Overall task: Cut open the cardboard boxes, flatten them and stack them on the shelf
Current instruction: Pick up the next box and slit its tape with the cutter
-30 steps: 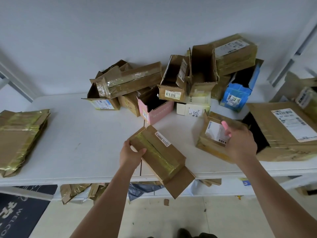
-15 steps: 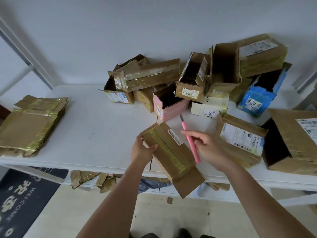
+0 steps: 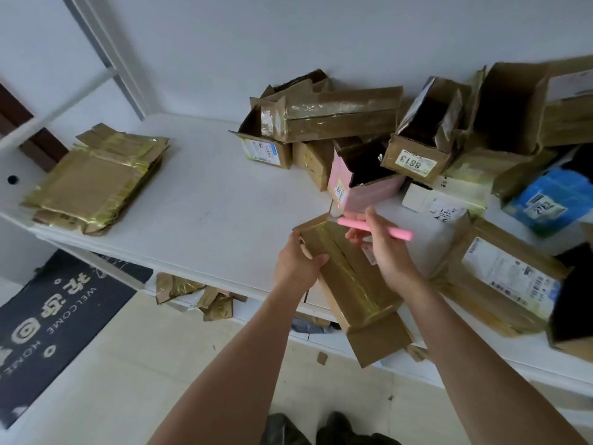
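Note:
A long taped cardboard box lies at the front edge of the white shelf, one end flap hanging open over the edge. My left hand grips its far left corner. My right hand holds a pink utility knife above the box's far end, the knife lying sideways with its tip pointing left. A stack of flattened taped boxes sits at the shelf's left end.
A heap of unflattened boxes fills the back right: a long taped box, a pink box, a box labelled 8813, a blue one. A labelled box lies right of my hands. Cardboard scraps lie below; a doormat covers the floor at left.
My right hand brought the pink knife from the right over to the box and turned it sideways. The view swung so the flattened stack shows more. My left hand kept its grip.

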Demonstrator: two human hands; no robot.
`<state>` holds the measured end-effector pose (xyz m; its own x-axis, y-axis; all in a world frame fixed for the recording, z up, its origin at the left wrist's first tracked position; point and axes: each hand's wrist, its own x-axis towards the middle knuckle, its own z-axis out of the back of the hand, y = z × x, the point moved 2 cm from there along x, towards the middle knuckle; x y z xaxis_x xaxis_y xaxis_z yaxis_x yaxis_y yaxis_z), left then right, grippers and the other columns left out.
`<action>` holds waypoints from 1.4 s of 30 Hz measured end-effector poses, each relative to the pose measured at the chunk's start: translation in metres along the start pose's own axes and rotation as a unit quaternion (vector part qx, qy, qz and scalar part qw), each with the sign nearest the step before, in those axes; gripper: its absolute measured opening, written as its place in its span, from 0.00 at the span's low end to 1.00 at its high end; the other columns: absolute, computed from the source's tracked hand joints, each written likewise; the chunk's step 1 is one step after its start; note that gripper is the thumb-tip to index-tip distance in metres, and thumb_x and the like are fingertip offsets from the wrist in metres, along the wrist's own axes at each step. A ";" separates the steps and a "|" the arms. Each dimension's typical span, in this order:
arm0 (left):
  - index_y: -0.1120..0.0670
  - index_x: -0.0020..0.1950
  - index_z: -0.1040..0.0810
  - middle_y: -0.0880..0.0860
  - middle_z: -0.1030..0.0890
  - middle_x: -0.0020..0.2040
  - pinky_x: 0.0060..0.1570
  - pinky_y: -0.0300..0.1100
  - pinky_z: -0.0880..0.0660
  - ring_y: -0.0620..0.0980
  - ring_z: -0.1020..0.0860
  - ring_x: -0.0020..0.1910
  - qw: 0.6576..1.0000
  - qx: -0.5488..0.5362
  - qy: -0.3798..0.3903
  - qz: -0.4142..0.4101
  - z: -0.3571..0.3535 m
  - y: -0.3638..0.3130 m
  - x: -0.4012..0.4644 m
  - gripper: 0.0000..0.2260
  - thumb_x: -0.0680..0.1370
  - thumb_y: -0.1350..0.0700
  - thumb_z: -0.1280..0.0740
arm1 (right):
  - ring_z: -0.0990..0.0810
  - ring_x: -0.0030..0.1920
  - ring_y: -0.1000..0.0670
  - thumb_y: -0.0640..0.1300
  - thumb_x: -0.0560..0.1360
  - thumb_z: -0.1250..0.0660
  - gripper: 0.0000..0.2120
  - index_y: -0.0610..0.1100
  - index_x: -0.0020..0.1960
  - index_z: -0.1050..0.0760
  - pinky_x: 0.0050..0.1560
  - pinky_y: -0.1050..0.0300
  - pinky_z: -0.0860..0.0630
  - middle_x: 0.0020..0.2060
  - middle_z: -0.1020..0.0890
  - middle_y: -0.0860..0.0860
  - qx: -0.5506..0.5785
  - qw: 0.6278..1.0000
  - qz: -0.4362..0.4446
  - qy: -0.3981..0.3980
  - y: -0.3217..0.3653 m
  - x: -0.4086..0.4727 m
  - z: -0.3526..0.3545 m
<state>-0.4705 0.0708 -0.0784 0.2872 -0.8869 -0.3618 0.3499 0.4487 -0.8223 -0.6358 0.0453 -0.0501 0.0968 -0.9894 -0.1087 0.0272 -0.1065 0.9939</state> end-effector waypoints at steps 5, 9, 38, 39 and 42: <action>0.50 0.70 0.32 0.51 0.25 0.66 0.52 0.57 0.20 0.56 0.22 0.60 1.000 -0.010 -0.002 0.000 0.000 0.001 -0.001 0.28 0.74 0.56 0.25 | 0.15 0.47 0.54 0.41 0.77 0.30 0.05 0.50 0.46 0.19 0.45 0.59 0.18 0.43 0.15 0.54 -0.040 0.998 0.056 -0.014 -0.016 0.006 -0.006; 0.49 0.70 0.33 0.51 0.25 0.67 0.51 0.58 0.20 0.57 0.22 0.59 1.000 -0.022 0.002 0.006 0.000 0.001 -0.001 0.28 0.74 0.56 0.25 | 0.14 0.42 0.54 0.45 0.79 0.33 0.04 0.46 0.47 0.25 0.37 0.65 0.20 0.39 0.15 0.53 -0.062 0.994 0.073 -0.057 -0.026 0.006 -0.007; 0.46 0.69 0.33 0.46 0.26 0.59 0.48 0.57 0.19 0.57 0.19 0.50 0.999 -0.023 0.005 0.032 -0.002 0.001 0.002 0.27 0.74 0.55 0.26 | 0.20 0.32 0.50 0.37 0.80 0.37 0.08 0.32 0.47 0.29 0.31 0.62 0.24 0.34 0.20 0.41 -0.273 0.934 0.231 0.019 -0.015 0.008 -0.017; 0.45 0.68 0.33 0.44 0.27 0.56 0.47 0.56 0.18 0.57 0.18 0.50 0.999 -0.019 0.004 0.034 -0.002 0.001 0.002 0.26 0.74 0.55 0.26 | 0.20 0.31 0.50 0.36 0.80 0.37 0.07 0.32 0.46 0.29 0.30 0.64 0.24 0.34 0.20 0.41 -0.280 0.929 0.243 0.025 -0.013 0.007 -0.016; 0.44 0.68 0.33 0.40 0.27 0.46 0.43 0.52 0.17 0.54 0.18 0.45 0.999 -0.012 0.003 0.039 -0.003 0.002 0.003 0.25 0.75 0.54 0.27 | 0.23 0.28 0.51 0.35 0.80 0.36 0.07 0.32 0.44 0.29 0.28 0.67 0.28 0.31 0.23 0.42 -0.303 0.910 0.279 0.039 -0.010 0.005 -0.013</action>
<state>-0.4715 0.0686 -0.0821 0.3064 -0.8503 -0.4278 0.3056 0.5135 -0.8018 -0.6223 0.0425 -0.0609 0.3342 -0.8601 0.3855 0.4939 0.5081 0.7056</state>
